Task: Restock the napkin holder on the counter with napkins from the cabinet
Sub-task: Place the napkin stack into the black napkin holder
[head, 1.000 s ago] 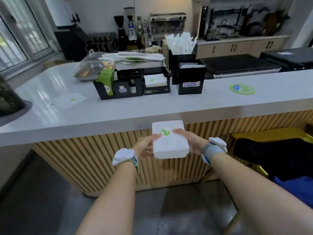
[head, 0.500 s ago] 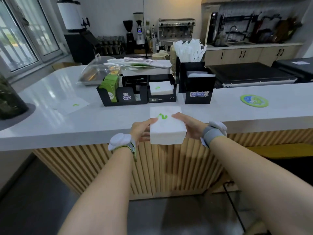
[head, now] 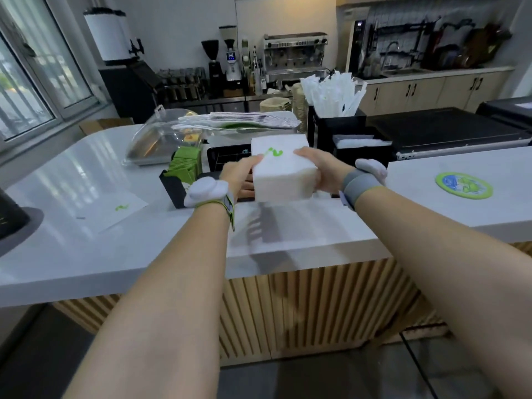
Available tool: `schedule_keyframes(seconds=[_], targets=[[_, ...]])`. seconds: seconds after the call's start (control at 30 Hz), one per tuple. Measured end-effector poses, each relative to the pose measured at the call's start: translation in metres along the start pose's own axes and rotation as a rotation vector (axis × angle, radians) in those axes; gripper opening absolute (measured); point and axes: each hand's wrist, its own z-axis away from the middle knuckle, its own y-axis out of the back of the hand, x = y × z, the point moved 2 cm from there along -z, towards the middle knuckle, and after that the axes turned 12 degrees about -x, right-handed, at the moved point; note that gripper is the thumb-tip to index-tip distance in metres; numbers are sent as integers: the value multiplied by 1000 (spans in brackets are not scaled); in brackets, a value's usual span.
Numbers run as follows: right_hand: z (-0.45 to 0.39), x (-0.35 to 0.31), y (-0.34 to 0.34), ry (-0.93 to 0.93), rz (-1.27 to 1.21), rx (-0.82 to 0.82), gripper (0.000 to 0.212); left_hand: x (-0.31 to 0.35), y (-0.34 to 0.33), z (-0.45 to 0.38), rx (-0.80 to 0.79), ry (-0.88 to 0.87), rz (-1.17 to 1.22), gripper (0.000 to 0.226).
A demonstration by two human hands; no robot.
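Both hands, left hand [head: 240,178] and right hand [head: 319,171], grip the napkin stack [head: 282,171], which hides the holder behind it.

No words or numbers can be read. The napkin stack [head: 280,172] carries only a green squiggle mark, the loose napkin [head: 115,210] the same, and the round sticker [head: 463,185] shows a blurred picture.

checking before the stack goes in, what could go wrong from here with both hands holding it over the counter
1. The napkin stack is squeezed only at its sides by the left hand and right hand; loose sheets could slide out.
2. It hides the black holder below, so lowering may catch the rim.
3. The green packets stand close by on the left and could be knocked.
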Motion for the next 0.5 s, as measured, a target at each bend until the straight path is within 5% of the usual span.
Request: schedule_keyframes(seconds=[0.5], targets=[[-82,-78,24,-92,75,21,13,52,-11,-103,50,31,-95,15]])
